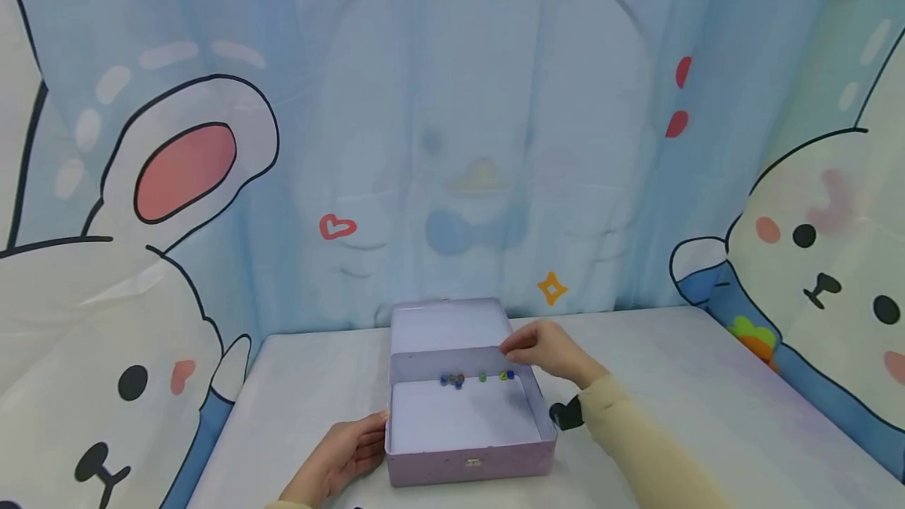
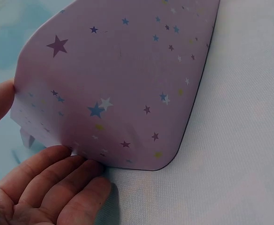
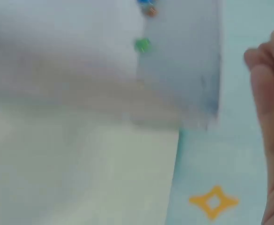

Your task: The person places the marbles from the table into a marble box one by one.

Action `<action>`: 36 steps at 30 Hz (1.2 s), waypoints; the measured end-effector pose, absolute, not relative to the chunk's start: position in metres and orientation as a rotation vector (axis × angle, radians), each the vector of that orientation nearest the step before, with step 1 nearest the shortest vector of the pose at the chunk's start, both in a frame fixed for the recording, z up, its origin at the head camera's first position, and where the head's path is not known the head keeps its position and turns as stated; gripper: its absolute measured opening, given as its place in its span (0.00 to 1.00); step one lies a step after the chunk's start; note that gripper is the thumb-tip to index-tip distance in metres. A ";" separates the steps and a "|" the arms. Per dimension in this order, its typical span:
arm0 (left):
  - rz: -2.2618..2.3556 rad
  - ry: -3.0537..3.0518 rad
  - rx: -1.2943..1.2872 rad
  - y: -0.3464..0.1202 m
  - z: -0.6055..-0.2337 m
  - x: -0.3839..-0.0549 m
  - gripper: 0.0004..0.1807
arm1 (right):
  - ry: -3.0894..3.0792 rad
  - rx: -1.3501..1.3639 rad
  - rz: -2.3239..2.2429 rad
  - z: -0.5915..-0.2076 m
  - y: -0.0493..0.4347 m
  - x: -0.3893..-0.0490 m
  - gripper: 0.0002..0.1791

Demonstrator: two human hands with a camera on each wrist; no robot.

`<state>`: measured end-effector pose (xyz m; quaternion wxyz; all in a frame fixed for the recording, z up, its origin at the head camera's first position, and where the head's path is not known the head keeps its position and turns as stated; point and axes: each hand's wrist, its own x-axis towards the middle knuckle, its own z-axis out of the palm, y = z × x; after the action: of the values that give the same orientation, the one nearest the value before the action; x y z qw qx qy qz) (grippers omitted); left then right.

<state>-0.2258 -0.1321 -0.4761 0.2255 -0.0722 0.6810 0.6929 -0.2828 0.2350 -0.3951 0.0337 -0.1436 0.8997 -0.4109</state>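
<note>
A lilac tin box [image 1: 472,458] with a small metal clasp stands with its hinged lid [image 1: 448,326] raised at the back. Several small shiny beads, blue, brown, green [image 1: 483,377] and yellow-green, lie inside along its back wall. My left hand [image 1: 345,450] holds the box's left side; in the left wrist view the thumb touches one edge and the fingertips meet the lower edge of the star-printed wall [image 2: 122,84]. Over the back right corner, my right hand [image 1: 555,352] has thumb and fingers close together. Nothing shows between these fingers, and blur hides detail in the right wrist view.
A white cloth covers the table [image 1: 311,375]. Behind it hangs a blue curtain [image 1: 474,140] with cartoon animals. A dark strapped device [image 1: 567,415] sits at the right wrist, close to the box's right wall.
</note>
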 end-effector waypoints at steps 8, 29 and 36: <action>1.909 1.891 -0.189 -0.132 -0.475 -0.224 0.40 | 2.753 -0.149 -1.417 -0.391 0.326 -0.249 0.21; 1.910 1.875 -0.236 -0.131 -0.473 -0.222 0.40 | 2.636 -0.033 -1.261 -0.464 0.395 -0.180 0.11; 1.881 1.870 -0.275 -0.131 -0.470 -0.222 0.40 | 2.702 -0.096 -1.065 -0.460 0.377 -0.178 0.08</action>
<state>-0.2224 -0.1307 -0.4702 0.2351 -0.1002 0.6816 0.6856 -0.1782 0.3771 -0.4599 0.1174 -0.0328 0.9235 -0.3638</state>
